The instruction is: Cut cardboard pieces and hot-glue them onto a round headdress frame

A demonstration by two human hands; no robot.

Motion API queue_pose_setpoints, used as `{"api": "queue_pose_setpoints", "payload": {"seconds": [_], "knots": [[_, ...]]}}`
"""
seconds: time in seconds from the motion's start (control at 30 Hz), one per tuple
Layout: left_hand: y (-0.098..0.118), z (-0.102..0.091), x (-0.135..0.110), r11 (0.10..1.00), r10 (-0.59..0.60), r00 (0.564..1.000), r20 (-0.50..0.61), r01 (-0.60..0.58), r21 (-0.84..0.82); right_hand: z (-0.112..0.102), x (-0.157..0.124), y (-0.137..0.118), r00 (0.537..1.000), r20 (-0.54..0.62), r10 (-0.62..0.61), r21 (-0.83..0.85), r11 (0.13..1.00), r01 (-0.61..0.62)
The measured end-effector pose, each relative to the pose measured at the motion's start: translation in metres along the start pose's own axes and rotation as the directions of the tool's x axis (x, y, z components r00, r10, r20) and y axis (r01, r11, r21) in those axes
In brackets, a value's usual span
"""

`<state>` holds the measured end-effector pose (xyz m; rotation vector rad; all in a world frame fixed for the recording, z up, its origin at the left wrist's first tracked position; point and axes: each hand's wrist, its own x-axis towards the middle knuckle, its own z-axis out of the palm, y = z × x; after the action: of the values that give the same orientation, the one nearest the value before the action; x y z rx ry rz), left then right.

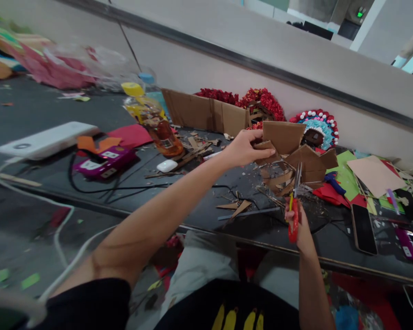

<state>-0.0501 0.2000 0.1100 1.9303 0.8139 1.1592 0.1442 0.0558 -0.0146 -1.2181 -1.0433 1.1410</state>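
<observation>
My left hand (pixel 243 149) grips the left edge of a piece of brown cardboard (pixel 285 136), thumb and fingers pinched around it. In my right hand (pixel 302 224) are scissors (pixel 294 217) with red and yellow handles, their blades pointing up toward the cardboard. I cannot tell whether the blades touch it. More bent cardboard (pixel 311 165) stands just beyond the blades, and curved cardboard scraps (pixel 277 181) lie below my left hand.
Drink bottles (pixel 158 123), a purple power strip (pixel 105 161) and a white box-shaped device (pixel 48 140) stand left. To the right lie a blue glue gun (pixel 335 182), coloured paper (pixel 376 174) and a phone (pixel 364 229). Red floral pieces (pixel 263 103) lean against the wall.
</observation>
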Motion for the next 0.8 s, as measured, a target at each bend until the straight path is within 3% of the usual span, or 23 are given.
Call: {"api": "queue_pose_setpoints", "payload": {"seconds": [0.27,0.57,0.8], "knots": [[0.001,0.004,-0.002,0.996,0.028,0.997,-0.072,-0.033,-0.078,-0.001,0.004,0.006,0.998,0.008,-0.055,0.005,0.998,0.055],[-0.005,0.018,-0.002,0.976,-0.102,0.943,-0.315,0.033,-0.217,0.012,0.018,-0.011,0.991,0.032,-0.134,-0.132,0.982,0.137],[0.003,0.022,-0.01,0.974,-0.129,0.933,-0.337,0.056,-0.218,0.017,0.035,-0.026,0.972,0.053,-0.231,-0.264,0.935,0.237]]}}
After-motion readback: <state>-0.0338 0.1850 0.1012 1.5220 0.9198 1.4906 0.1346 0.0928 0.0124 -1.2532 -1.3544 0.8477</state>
